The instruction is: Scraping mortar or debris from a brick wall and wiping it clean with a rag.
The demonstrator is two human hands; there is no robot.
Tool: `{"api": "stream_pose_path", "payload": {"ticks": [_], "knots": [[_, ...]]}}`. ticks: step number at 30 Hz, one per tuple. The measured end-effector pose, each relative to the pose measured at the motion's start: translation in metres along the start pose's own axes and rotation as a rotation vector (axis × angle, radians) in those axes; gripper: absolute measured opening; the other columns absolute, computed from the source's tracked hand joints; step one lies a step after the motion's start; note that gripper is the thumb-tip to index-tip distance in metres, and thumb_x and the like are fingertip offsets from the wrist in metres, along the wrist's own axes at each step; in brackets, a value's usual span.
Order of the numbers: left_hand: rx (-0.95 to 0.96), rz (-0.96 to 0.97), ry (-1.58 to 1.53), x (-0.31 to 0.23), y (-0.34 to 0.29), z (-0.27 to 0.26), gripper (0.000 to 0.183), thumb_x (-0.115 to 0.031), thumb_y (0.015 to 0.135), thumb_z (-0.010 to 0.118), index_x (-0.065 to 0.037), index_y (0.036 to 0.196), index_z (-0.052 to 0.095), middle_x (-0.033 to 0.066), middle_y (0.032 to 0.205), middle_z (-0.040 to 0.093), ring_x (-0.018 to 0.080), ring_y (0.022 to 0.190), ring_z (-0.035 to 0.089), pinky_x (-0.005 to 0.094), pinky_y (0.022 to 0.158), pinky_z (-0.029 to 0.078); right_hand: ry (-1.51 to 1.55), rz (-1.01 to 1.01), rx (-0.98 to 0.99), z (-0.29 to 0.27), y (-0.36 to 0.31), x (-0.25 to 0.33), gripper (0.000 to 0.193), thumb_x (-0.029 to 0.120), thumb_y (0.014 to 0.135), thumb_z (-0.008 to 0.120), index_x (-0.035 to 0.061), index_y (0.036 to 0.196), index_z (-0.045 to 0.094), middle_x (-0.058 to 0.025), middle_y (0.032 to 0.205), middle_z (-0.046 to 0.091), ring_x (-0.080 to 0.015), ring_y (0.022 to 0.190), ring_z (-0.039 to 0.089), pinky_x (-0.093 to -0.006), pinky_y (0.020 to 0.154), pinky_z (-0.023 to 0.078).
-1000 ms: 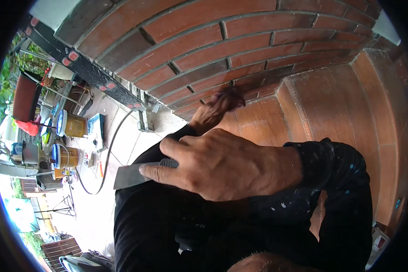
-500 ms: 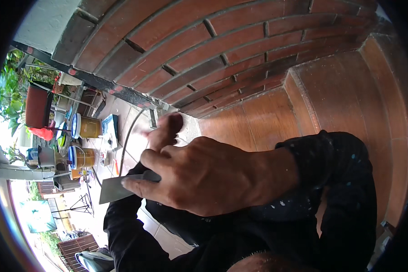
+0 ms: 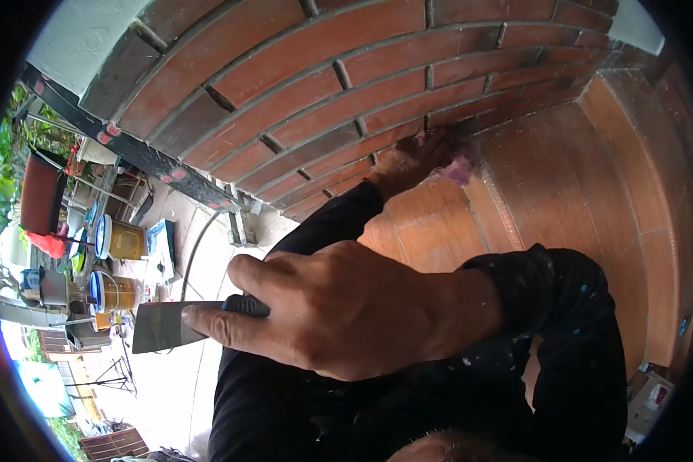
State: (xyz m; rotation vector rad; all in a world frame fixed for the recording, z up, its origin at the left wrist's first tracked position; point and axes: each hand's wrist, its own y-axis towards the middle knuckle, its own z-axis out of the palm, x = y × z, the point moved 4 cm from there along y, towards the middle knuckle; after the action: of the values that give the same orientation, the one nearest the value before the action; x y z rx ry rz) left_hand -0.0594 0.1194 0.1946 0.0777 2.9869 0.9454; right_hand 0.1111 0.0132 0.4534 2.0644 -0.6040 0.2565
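Note:
My right hand [image 3: 354,308] is closed around the handle of a putty knife [image 3: 162,327], its broad metal blade pointing left and the index finger lying along it. My left hand [image 3: 408,165] reaches out past the right one to the foot of the brick wall [image 3: 308,115]. In its fingers is a crumpled pink rag [image 3: 460,169], pressed where the wall meets the tiled step. Motion blurs this hand a little, and its fingertips are partly hidden.
Brown tiled steps [image 3: 562,169] rise to the right. A black-painted beam [image 3: 142,165] runs along the wall's left end. Beyond it stand two yellow buckets [image 3: 123,237], a red-brown chair [image 3: 42,192] and a tripod [image 3: 115,377]. A cable [image 3: 191,258] crosses the floor.
My left hand has swung from behind the right hand over to the wall base at the right, where the pink rag now shows. The putty knife has shifted slightly left in my right hand.

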Motion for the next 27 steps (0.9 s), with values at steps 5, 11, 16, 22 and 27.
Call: {"api": "stream_pose_path", "payload": {"ticks": [5,11,16,22,27], "knots": [[0.22,-0.079,0.158,0.003,-0.054,-0.026,0.049,-0.008,0.097,0.06,-0.009,0.145,0.052,0.0127,0.143,0.061,0.0314,0.098,0.073,0.0416,0.074,0.062,0.018,0.032,0.048,-0.001,-0.004,-0.015,0.037,0.018,0.106,0.058,-0.0056,0.133,0.066,-0.0317,0.108,0.068,-0.0347,0.078,0.078,-0.042,0.065,0.066],[0.389,-0.276,0.151,0.006,-0.136,-0.116,0.054,-0.01,0.098,0.057,-0.008,0.151,0.046,0.0136,0.146,0.058,0.031,0.094,0.074,0.0428,0.078,0.062,0.022,-0.001,0.063,0.013,-0.004,-0.017,0.042,0.013,0.1,0.057,0.0056,0.14,0.065,-0.0152,0.095,0.058,-0.0198,0.071,0.067,-0.0318,0.051,0.059],[0.337,-0.237,-0.007,0.0,-0.105,-0.108,0.054,-0.012,0.1,0.056,-0.006,0.152,0.045,0.0144,0.148,0.057,0.0308,0.092,0.074,0.0427,0.079,0.063,0.111,-0.06,0.025,0.04,0.014,-0.02,0.041,0.013,0.098,0.059,0.005,0.137,0.067,-0.021,0.1,0.062,-0.0254,0.075,0.071,-0.034,0.054,0.06],[-0.116,-0.098,-0.038,0.005,-0.028,-0.043,0.054,-0.011,0.1,0.058,-0.005,0.151,0.045,0.0149,0.144,0.06,0.0312,0.09,0.074,0.0423,0.077,0.063,0.082,-0.05,-0.033,0.049,0.021,-0.035,0.042,0.013,0.098,0.06,0.0048,0.138,0.066,-0.0207,0.102,0.062,-0.0239,0.075,0.071,-0.0338,0.051,0.059],[0.029,-0.198,-0.089,0.008,-0.041,-0.044,0.048,-0.009,0.1,0.057,-0.007,0.147,0.049,0.0143,0.128,0.066,0.0337,0.091,0.073,0.0439,0.08,0.06,0.059,0.057,0.011,0.043,0.014,-0.051,0.041,0.014,0.1,0.059,0.0049,0.139,0.066,-0.0154,0.096,0.058,-0.0194,0.071,0.066,-0.0303,0.046,0.055]]}}
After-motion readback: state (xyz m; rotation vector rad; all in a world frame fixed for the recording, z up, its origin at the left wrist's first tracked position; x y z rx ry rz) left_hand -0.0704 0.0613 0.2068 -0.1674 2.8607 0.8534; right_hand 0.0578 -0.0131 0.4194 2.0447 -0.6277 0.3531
